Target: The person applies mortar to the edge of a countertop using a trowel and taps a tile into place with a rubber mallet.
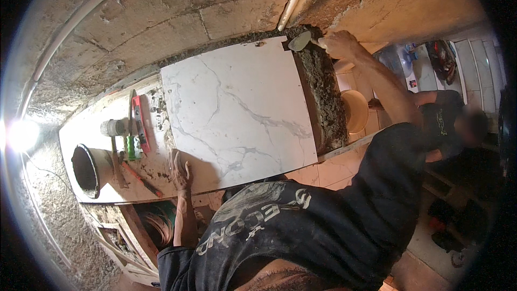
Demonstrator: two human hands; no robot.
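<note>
A large white tile with grey marble veins (pixel 242 108) lies on the counter by the wall. My right hand (pixel 339 44), at the far right corner, is closed around the handle of a trowel (pixel 300 41). The trowel's blade is over the tile's corner and the edge of the grey wet mortar (pixel 323 97); whether it touches either I cannot tell. My left hand (pixel 180 172) rests at the tile's near left corner, fingers stretched out and holding nothing. Close to its left lies a slim orange and black tool (pixel 141 179).
Left of the tile are a red spirit level (pixel 140 124), a hammer (pixel 117 161), a green object (pixel 131 147), a round can (pixel 112 127) and a bucket (pixel 94 170). A yellowish basin (pixel 355 111) stands right of the mortar. Another person (pixel 444 121) is at the right.
</note>
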